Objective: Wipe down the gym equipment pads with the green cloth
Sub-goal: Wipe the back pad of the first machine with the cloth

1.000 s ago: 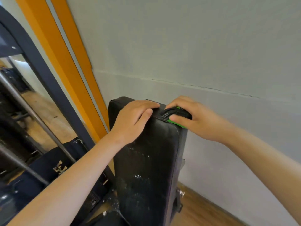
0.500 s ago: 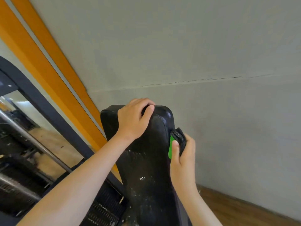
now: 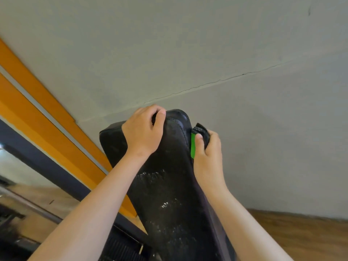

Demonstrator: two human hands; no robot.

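Note:
A tall black padded backrest (image 3: 169,185) stands upright in front of me, its face wet and shiny in patches. My left hand (image 3: 143,132) grips the pad's top edge, fingers curled over it. My right hand (image 3: 207,153) presses the cloth (image 3: 193,146) against the pad's right side near the top. Only a green strip and a dark bunched part of the cloth show past my thumb and fingers.
A grey wall (image 3: 244,53) with a thin crack stands close behind the pad. An orange strip and a dark mirror frame (image 3: 47,166) run diagonally at left. Wooden floor (image 3: 301,238) lies at lower right. Black machine parts (image 3: 120,249) sit below the pad.
My right hand has moved with the cloth from the pad's top corner to its right side edge. My left hand has stayed on the top. The view has tilted upward.

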